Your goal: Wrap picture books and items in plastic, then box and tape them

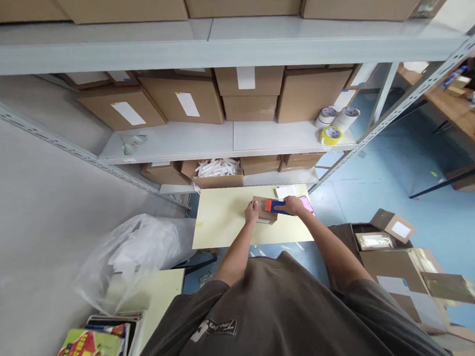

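Note:
A small brown cardboard box (266, 215) sits on a pale yellow table (223, 220). My left hand (251, 213) is closed against the box's left side and holds it. My right hand (294, 205) grips a blue and orange tape dispenser (275, 206) that lies across the top of the box. A pink sheet (308, 205) and a white paper (286, 191) lie on the table just behind my right hand.
Grey metal shelving (231, 140) with several brown cartons stands behind the table, with tape rolls (332, 134) at its right end. Open cartons (381, 241) stand on the blue floor at right. A clear plastic bag (138, 252) and a book stack (97, 340) lie at left.

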Tool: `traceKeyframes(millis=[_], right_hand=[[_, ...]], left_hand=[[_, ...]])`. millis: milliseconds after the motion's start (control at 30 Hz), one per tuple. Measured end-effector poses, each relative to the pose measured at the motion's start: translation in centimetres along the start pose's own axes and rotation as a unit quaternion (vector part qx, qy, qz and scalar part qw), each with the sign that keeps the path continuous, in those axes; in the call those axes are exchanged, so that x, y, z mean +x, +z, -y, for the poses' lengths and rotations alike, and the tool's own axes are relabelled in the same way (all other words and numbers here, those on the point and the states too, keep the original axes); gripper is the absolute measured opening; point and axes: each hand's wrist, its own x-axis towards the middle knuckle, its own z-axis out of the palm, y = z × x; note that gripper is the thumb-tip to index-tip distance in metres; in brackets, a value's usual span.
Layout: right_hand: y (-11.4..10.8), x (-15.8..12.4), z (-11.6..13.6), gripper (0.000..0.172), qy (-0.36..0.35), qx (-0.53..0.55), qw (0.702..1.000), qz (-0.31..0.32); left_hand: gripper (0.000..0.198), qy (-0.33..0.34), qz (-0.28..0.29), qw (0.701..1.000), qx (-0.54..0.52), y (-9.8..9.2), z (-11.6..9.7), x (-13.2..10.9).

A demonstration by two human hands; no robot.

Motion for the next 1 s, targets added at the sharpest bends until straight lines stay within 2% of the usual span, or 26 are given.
traceKeyframes(millis=[100,167,233,300,400,500,633,733,800,867,933,1000], right_hand=[[-0.6,-1.8,-8.4,0.062,0.043,-0.012,0.999,-0.006],[-0.8,-2.8,-12.7,0.057,0.066,-0.012,0.998,0.002],[-0.6,-3.3,-14.8,0.054,0.075,-0.006,0.997,-0.001],[-0.1,-3.2,-14.7,0.055,0.08,-0.001,0.997,-0.009],[1.0,-2.1,-11.4,0.06,0.074,0.01,0.997,-0.019],[2.1,-0.4,-6.1,0.063,0.04,0.026,0.999,-0.01],[3.3,2.2,1.9,0.069,0.0,0.033,0.999,0.021],[4.1,4.0,7.2,0.068,-0.007,0.013,0.999,0.03],[4.6,4.8,9.9,0.067,-0.013,-0.001,0.999,0.03],[5.2,5.4,11.9,0.067,-0.015,-0.016,0.999,0.031],[5.8,5.6,12.8,0.069,-0.015,-0.032,0.999,0.032],[6.3,5.6,12.7,0.071,-0.01,-0.043,0.998,0.032]], left_hand=[[0.045,0.001,0.007,1.0,0.014,1.6,-1.0,-0.3],[0.044,0.004,0.011,1.0,0.017,1.7,-1.2,-0.1],[0.044,0.007,0.013,1.0,0.019,1.4,-1.0,0.4],[0.045,0.005,0.014,1.0,0.016,0.7,-0.5,1.1],[0.052,0.005,0.023,0.999,-0.026,-1.2,1.3,2.4],[0.059,-0.002,0.028,0.997,-0.078,-4.1,3.6,4.0],[0.054,-0.057,-0.025,0.998,-0.03,-8.5,6.0,5.8],[0.048,-0.048,-0.047,0.998,-0.012,-10.8,7.0,6.3],[0.05,-0.019,-0.017,0.999,-0.024,-11.3,7.5,6.1],[0.051,-0.017,0.019,0.999,-0.026,-10.8,8.1,5.5],[0.054,-0.053,0.035,0.998,-0.016,-9.4,8.6,4.5],[0.057,-0.083,0.033,0.996,-0.007,-7.7,9.0,3.4]])
